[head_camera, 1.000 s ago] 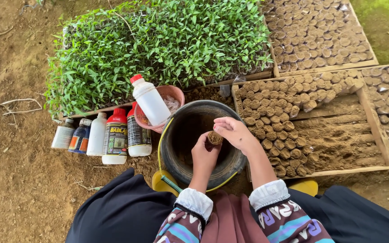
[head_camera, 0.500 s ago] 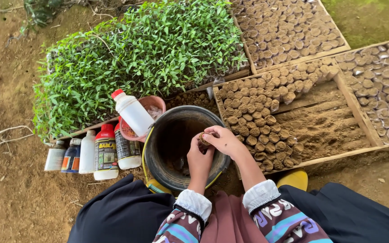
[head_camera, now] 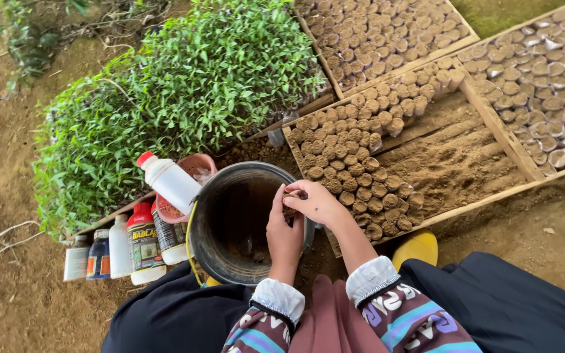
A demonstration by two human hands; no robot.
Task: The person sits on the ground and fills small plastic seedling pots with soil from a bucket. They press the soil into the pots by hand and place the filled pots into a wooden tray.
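Observation:
Both hands meet over the right rim of a black bucket (head_camera: 207, 225). My left hand (head_camera: 284, 234) is curled around a small soil-filled seedling pot (head_camera: 288, 201). My right hand (head_camera: 318, 202) presses its fingertips onto the top of that pot. Only a sliver of the pot shows between the fingers. Dark soil lies at the bottom of the bucket. Just to the right stands a wooden tray (head_camera: 492, 127) partly filled with rows of similar soil pots (head_camera: 348, 153).
Green seedlings (head_camera: 178, 98) fill a tray behind the bucket. White and dark bottles (head_camera: 142, 238) with red caps stand at the left, one bottle (head_camera: 168, 183) leaning in a pink basket (head_camera: 194, 163). More trays of soil pots (head_camera: 387, 33) lie at the back and at the right (head_camera: 550, 72). Bare earth surrounds everything.
The view has swung, so everything sits further left and lower. My hands stay together on the soil pot over the bucket's rim, the right fingers now covering more of it.

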